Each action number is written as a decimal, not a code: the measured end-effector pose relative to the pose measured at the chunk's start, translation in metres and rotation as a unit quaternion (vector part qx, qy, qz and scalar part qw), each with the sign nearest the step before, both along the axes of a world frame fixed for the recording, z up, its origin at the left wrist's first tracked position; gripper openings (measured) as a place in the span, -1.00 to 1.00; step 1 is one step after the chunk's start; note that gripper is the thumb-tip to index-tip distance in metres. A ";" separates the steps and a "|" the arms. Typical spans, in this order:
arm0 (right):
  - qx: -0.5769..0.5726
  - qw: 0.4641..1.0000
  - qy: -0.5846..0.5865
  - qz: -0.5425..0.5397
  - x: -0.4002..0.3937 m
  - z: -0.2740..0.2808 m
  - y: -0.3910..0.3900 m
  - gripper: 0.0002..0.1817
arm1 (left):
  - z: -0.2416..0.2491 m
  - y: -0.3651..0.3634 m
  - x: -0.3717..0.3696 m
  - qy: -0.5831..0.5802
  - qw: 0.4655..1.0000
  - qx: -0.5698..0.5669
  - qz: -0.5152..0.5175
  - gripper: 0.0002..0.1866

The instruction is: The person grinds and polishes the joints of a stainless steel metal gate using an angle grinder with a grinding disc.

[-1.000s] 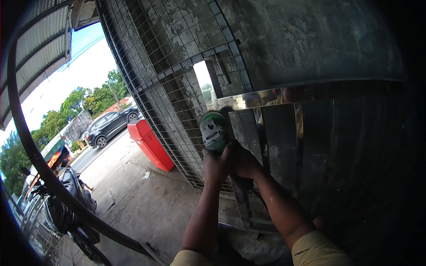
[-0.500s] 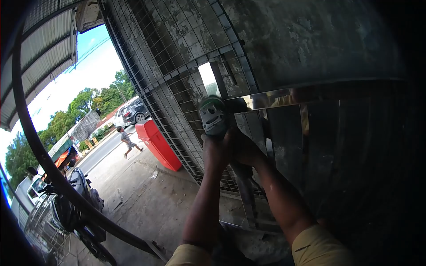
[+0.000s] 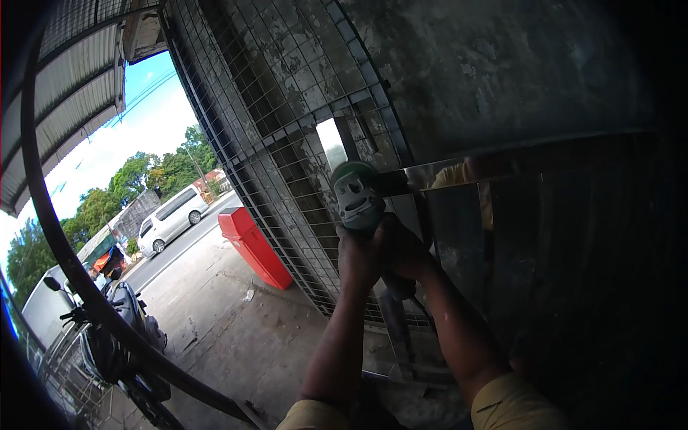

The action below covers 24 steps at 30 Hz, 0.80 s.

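Grinder point(image 3: 356, 195) in both raised hands' grip

Glossy mirror-bright steel frame point(image 3: 502, 161); matt green plastic grinder point(image 3: 357, 197); rough mottled wall point(image 3: 502, 64)

Grinder point(image 3: 357, 197) disc hidden behind its own head, so contact with the steel frame point(image 3: 459, 168) can't be confirmed. Grinder body buried under left hand point(image 3: 358, 258) and right hand point(image 3: 403, 252). Right side of frame lost in shadow.
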State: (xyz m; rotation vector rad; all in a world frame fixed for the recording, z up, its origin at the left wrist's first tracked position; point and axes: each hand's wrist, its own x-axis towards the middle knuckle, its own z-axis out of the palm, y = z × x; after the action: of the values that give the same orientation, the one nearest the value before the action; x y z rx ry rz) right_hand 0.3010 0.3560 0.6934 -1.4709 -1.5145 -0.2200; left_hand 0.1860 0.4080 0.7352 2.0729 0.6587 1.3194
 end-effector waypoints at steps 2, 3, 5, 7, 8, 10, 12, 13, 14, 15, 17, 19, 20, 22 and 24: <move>-0.049 0.999 0.004 -0.007 -0.007 -0.008 -0.024 -0.39 | -0.025 -0.008 -0.004 -0.008 0.999 -0.027 -0.015 -0.23; -0.067 0.998 0.006 -0.002 -0.010 -0.021 -0.027 -0.39 | -0.043 -0.010 -0.008 -0.016 0.999 -0.037 -0.013 -0.23; -0.111 0.994 -0.002 0.013 -0.010 -0.053 -0.016 -0.39 | -0.070 -0.010 -0.013 -0.043 0.997 -0.064 -0.004 -0.24; -0.083 0.996 -0.014 0.027 -0.014 -0.065 0.000 -0.38 | -0.066 -0.007 -0.020 -0.064 0.993 -0.081 -0.057 -0.24; -0.076 0.996 -0.023 0.030 -0.017 -0.057 0.003 -0.37 | -0.061 -0.003 -0.026 -0.070 0.991 -0.086 -0.080 -0.24; -0.063 0.997 -0.018 0.031 -0.023 -0.038 0.007 -0.37 | -0.043 0.005 -0.028 -0.048 0.996 -0.059 -0.047 -0.22; -0.053 0.998 0.004 0.019 -0.019 -0.015 0.009 -0.38 | -0.025 0.017 -0.019 -0.035 0.998 -0.043 -0.024 -0.20; -0.059 0.998 0.001 0.025 -0.014 -0.005 0.012 -0.38 | -0.019 0.025 -0.012 -0.033 0.999 -0.040 -0.014 -0.19; -0.064 0.998 -0.002 0.030 -0.010 0.004 0.015 -0.38 | -0.019 0.029 -0.010 -0.029 0.999 -0.038 -0.007 -0.17; -0.069 0.997 -0.006 0.035 -0.008 0.008 0.017 -0.38 | -0.019 0.033 -0.009 -0.025 0.999 -0.036 0.000 -0.15; -0.052 0.998 0.007 0.027 -0.013 0.000 0.013 -0.38 | -0.027 0.033 -0.011 -0.015 0.999 -0.038 0.012 -0.13; -0.019 1.000 0.005 0.019 -0.018 -0.025 0.014 -0.39 | -0.049 0.026 -0.017 -0.001 0.999 -0.040 0.023 -0.11; 0.010 1.000 -0.001 0.014 -0.016 -0.046 0.022 -0.40 | -0.049 0.024 -0.017 0.000 0.999 -0.036 0.026 -0.11; 0.017 1.000 0.006 0.007 -0.016 -0.046 0.024 -0.41 | -0.044 0.016 -0.020 0.002 0.999 -0.030 0.029 -0.10; -0.037 0.998 0.041 0.003 -0.020 -0.022 0.007 -0.40 | -0.034 0.013 -0.016 0.011 0.999 -0.033 0.023 -0.11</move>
State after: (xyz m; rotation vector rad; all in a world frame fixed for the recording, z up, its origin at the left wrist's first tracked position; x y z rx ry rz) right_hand 0.2808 0.3632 0.6715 -1.5145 -1.4740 -0.0994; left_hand 0.1696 0.4211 0.7014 2.0340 0.7537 1.2847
